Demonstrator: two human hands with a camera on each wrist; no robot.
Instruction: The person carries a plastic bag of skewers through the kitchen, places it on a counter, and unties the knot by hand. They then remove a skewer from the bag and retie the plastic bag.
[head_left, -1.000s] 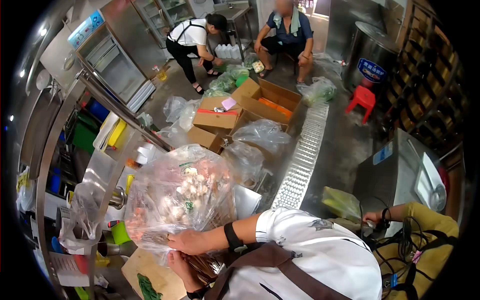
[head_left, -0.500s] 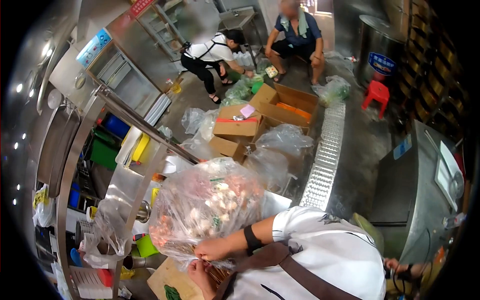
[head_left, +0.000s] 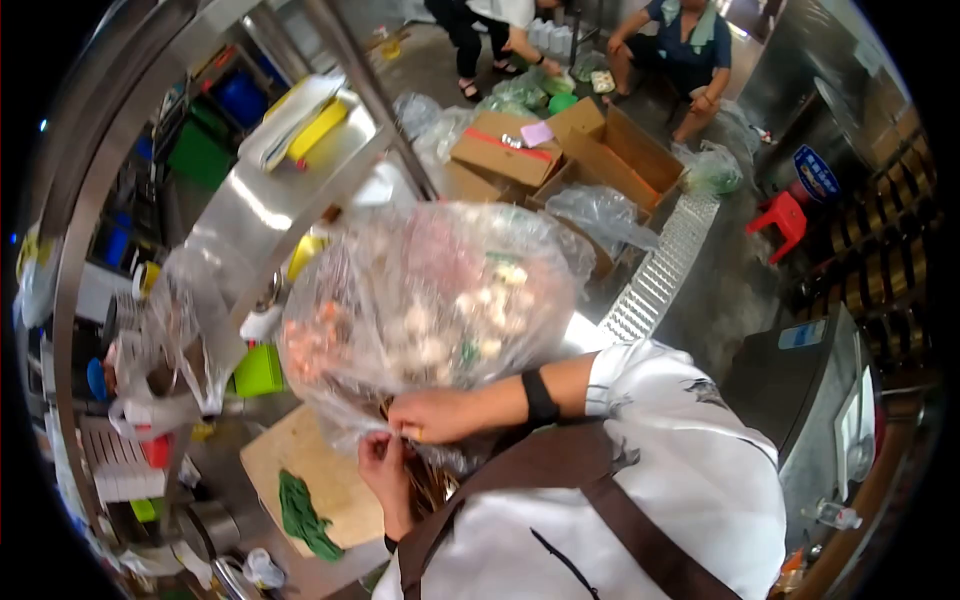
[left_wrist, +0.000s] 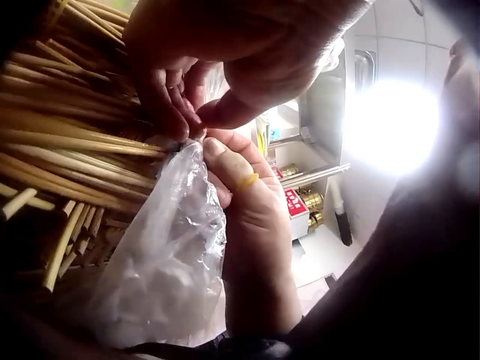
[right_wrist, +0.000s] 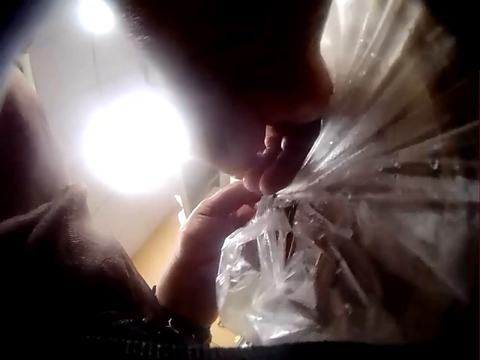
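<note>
A large clear plastic bag (head_left: 430,300), bulging with orange and whitish food pieces, lies in front of me. Bundled wooden skewers (left_wrist: 82,154) come out at its mouth. My right hand (head_left: 435,415), a yellow band on one finger, grips the gathered plastic at the near edge. Just below it, my left hand (head_left: 385,470) pinches the bag's edge between thumb and fingertips. The fingers of both hands meet at one twist of plastic in the left wrist view. In the right wrist view my right hand (right_wrist: 277,150) is mostly in shadow over the crumpled plastic.
Left of my hands lies a cutting board (head_left: 265,450) with a green cloth-like piece (head_left: 305,515). A metal rack post (head_left: 370,90) rises beyond the bag. Cardboard boxes (head_left: 505,150) sit on the floor ahead, near a seated person (head_left: 690,45) and another bending down.
The head view has shifted and tilted, so the bag appears nearer. Both hands stay together at the bag's mouth, their fingers slightly rearranged.
</note>
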